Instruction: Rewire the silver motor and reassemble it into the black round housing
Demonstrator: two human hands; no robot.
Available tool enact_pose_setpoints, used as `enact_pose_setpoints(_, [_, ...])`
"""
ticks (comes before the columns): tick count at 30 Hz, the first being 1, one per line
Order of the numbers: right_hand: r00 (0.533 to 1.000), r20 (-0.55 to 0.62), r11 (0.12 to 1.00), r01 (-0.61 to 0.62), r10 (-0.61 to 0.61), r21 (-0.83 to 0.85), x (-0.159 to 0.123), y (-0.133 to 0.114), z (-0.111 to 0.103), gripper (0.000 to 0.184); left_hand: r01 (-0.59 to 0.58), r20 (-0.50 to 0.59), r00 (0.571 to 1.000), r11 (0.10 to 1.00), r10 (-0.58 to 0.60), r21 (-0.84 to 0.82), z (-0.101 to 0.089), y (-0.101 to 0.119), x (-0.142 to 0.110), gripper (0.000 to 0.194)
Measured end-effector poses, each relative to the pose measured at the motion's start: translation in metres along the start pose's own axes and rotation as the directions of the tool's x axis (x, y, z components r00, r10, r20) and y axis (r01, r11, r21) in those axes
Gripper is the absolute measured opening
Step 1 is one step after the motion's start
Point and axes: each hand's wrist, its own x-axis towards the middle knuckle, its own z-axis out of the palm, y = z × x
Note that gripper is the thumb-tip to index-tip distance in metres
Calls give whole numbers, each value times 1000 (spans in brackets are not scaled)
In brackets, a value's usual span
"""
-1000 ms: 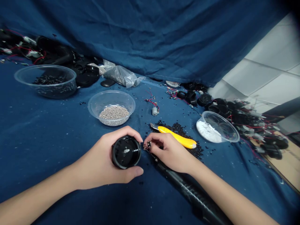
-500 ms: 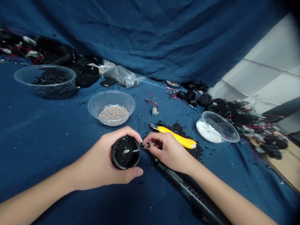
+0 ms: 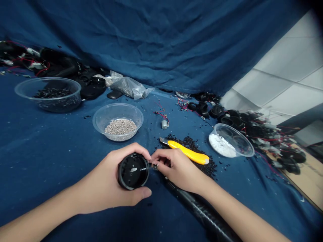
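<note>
1. The left hand (image 3: 108, 181) curls its fingers widely around a black cup-shaped housing (image 3: 132, 173), gripping it above the desk (image 3: 45, 151), open mouth towards the camera. A firm, even grip should stop it twisting without squeezing the rim.
2. The right hand (image 3: 180, 168) has its fingers nearly together, pinching a small part (image 3: 155, 166) just beside the housing's rim. Its details are too small to tell; a light pinch by the edges would suit it best.
3. The fingertips of both hands almost meet; whether they touch, I cannot tell. Bracing one against the other would steady the work.
4. A long black tube (image 3: 196, 203) lies below the right wrist, so that arm is best held clear.
5. Mind the yellow knife (image 3: 188, 153), its blade bare, just beyond the right hand.
</note>
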Motion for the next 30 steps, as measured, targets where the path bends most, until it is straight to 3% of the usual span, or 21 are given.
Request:
enact_pose_setpoints(10, [999, -1, 995, 39, -40, -87, -1, -1, -1, 15, 45, -11, 999, 999, -45, -29, 1, 1, -1, 38])
enact_pose_setpoints(16, [996, -36, 957, 66, -79, -282, -13, -14, -15, 15, 43, -13, 999, 999, -43, -16, 1, -1, -1, 41])
enact_pose_setpoints(20, [987, -155, 934, -89, 37, -346, -44, -22, -36, 17, 35, -6, 999, 999, -35, -30, 2, -2, -2, 41])
enact_pose_setpoints(23, [973, -135, 905, -225, 188, -361, -76, -22, -46, 17, 34, -2, 999, 998, -34, -43, 1, -2, -1, 40])
enact_pose_setpoints(27, [945, -47, 843, -312, 325, -438, -117, -14, -42, 16, 10, 20, 1000, 1000, -10, -16, 0, -3, 0, 39])
enact_pose_setpoints(30, [912, -31, 794, -372, 408, -481, -132, -10, -28, 19, 6, 11, 1000, 1000, -5, -22, 0, -3, 0, 40])
